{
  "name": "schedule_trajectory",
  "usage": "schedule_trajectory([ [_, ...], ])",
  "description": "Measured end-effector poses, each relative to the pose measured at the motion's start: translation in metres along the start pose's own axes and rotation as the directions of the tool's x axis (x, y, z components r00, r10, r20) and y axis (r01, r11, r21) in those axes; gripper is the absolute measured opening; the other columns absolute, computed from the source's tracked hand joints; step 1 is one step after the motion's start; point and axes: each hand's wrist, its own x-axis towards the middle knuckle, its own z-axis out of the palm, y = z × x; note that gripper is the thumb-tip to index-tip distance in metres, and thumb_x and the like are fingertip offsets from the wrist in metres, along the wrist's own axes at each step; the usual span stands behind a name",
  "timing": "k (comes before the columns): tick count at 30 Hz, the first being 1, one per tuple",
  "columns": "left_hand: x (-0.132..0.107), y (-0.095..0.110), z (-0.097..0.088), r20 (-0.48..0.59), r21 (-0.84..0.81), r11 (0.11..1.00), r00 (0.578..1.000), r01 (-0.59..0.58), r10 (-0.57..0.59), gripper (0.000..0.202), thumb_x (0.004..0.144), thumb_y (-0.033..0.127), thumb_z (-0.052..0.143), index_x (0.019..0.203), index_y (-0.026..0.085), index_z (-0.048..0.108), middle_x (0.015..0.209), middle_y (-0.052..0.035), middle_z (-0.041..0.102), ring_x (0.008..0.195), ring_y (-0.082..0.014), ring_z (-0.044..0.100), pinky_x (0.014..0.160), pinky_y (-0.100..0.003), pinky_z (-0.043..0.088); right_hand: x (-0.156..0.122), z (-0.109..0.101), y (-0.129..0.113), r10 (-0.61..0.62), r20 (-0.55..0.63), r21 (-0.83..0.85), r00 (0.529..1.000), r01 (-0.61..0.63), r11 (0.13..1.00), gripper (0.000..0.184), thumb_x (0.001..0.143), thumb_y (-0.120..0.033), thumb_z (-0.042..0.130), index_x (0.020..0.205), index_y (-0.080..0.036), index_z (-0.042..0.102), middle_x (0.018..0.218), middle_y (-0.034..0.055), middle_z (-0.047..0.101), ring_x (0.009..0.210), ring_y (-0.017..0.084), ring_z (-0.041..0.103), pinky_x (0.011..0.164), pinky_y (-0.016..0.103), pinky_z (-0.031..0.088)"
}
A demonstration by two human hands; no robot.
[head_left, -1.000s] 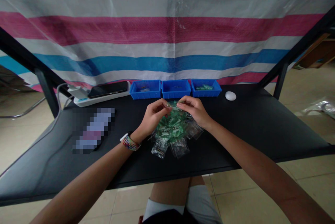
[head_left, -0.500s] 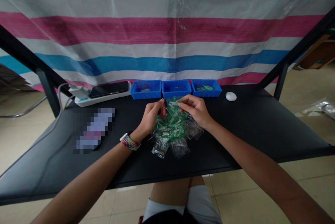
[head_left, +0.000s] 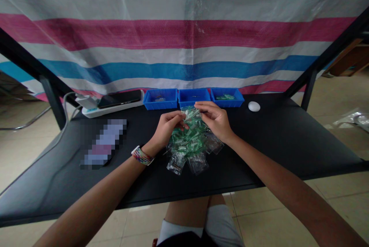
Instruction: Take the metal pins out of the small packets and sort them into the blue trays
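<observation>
A small clear plastic bag point(head_left: 190, 114) with pale slim pieces in it is held up over the far end of a pile. My left hand point(head_left: 170, 126) pinches its left edge between thumb and fingers. At the bag's right edge, my right hand point(head_left: 217, 122) has its fingers closed, the index finger reaching along the top. Beneath both hands lies the pile of green-tinted packets point(head_left: 188, 141) with light, slim pieces inside. Several clear packets point(head_left: 198, 162) lie along its near side, with small metal-looking parts in some. My palms and some fingertips are hidden.
Behind the pile stand three blue bins: the left bin point(head_left: 160, 103), the middle bin point(head_left: 194, 102) and the right bin point(head_left: 227, 102), each with small pieces. A power strip point(head_left: 112, 109) bears a phone point(head_left: 119, 99). A white mouse-like object point(head_left: 254, 106) sits right; a pixelated object point(head_left: 105, 143) lies left.
My left hand has moved slightly right, its fingers now at the bag's left edge. My right index finger has stretched out along the top, and the bag shows more fully between my hands.
</observation>
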Motion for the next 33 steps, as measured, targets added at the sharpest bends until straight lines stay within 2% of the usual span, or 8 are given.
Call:
schedule_trajectory([
  [4,0.001,-0.001,0.000,-0.037,0.019,0.999,0.998,-0.041,0.042,0.027,0.085,0.043,0.077,0.077,0.018,0.073,0.069,-0.0040,0.072,0.063,-0.0187,0.067,0.058,-0.029,0.050,0.002,-0.001,0.004,0.212,0.025,0.198,0.977,-0.213,0.957,0.042,0.093,-0.042,0.072,0.132,-0.028,0.072,0.120,0.0076,0.074,0.087,0.020,0.074,0.079,0.040,0.068],
  [6,0.001,-0.001,-0.001,-0.035,0.038,0.998,0.998,-0.057,0.058,0.029,0.086,0.045,0.077,0.078,0.017,0.074,0.068,-0.0038,0.071,0.064,-0.0189,0.067,0.058,-0.029,0.050,0.003,-0.001,0.004,0.287,0.088,0.265,0.954,-0.300,0.916,0.048,0.088,-0.049,0.078,0.130,-0.026,0.070,0.106,0.0048,0.074,0.078,0.019,0.074,0.073,0.039,0.068],
  [9,0.000,0.000,-0.001,0.012,0.081,0.993,0.997,-0.083,0.082,0.031,0.089,0.046,0.076,0.081,0.017,0.076,0.071,-0.0036,0.072,0.067,-0.0191,0.068,0.060,-0.029,0.052,0.002,0.002,0.002,0.313,0.139,0.234,0.940,-0.338,0.911,0.046,0.082,-0.054,0.086,0.112,-0.023,0.072,0.090,0.0016,0.072,0.069,0.019,0.074,0.068,0.036,0.066],
  [14,-0.003,0.004,0.001,0.053,0.141,0.985,0.994,-0.101,0.095,0.035,0.091,0.051,0.074,0.078,0.018,0.071,0.069,-0.0020,0.069,0.065,-0.0182,0.066,0.060,-0.028,0.051,0.001,0.006,-0.005,0.278,0.112,0.145,0.954,-0.293,0.945,0.043,0.078,-0.060,0.088,0.088,-0.021,0.071,0.075,-0.0001,0.069,0.062,0.018,0.070,0.062,0.032,0.060],
  [21,-0.002,0.004,-0.001,0.016,0.208,0.972,0.994,-0.109,0.108,0.062,0.098,0.062,0.059,0.052,0.020,0.056,0.050,-0.0025,0.054,0.052,-0.0151,0.054,0.057,-0.030,0.044,-0.003,0.007,-0.007,0.140,0.031,0.077,0.990,-0.142,0.987,0.032,0.087,-0.052,0.084,0.092,-0.022,0.075,0.076,0.0007,0.070,0.066,0.018,0.071,0.063,0.031,0.056],
  [25,-0.001,0.002,-0.001,0.051,0.101,0.995,0.999,0.008,-0.014,0.067,0.097,0.071,0.053,0.063,0.016,0.069,0.060,-0.0074,0.066,0.055,-0.0165,0.060,0.057,-0.030,0.046,-0.003,0.004,-0.004,-0.066,0.014,-0.019,0.998,0.066,0.998,0.017,0.094,-0.040,0.079,0.101,-0.025,0.082,0.094,0.0038,0.074,0.080,0.018,0.073,0.071,0.033,0.060],
  [29,-0.001,0.002,0.000,0.048,-0.016,0.996,0.995,0.093,-0.092,0.057,0.091,0.068,0.064,0.078,0.014,0.073,0.070,-0.0084,0.072,0.059,-0.0186,0.066,0.058,-0.030,0.049,-0.001,0.001,-0.003,-0.217,0.058,-0.131,0.974,0.223,0.966,0.014,0.097,-0.024,0.075,0.104,-0.030,0.084,0.110,0.0056,0.076,0.105,0.022,0.073,0.093,0.041,0.062],
  [33,0.000,0.002,0.000,0.040,0.002,0.999,0.998,0.046,-0.046,0.032,0.084,0.048,0.078,0.083,0.016,0.073,0.073,-0.0032,0.070,0.065,-0.0184,0.069,0.060,-0.028,0.052,-0.001,0.001,-0.001,-0.179,0.056,-0.116,0.982,0.185,0.976,0.023,0.095,-0.021,0.072,0.111,-0.032,0.084,0.130,0.0069,0.071,0.116,0.024,0.071,0.101,0.045,0.062],
])
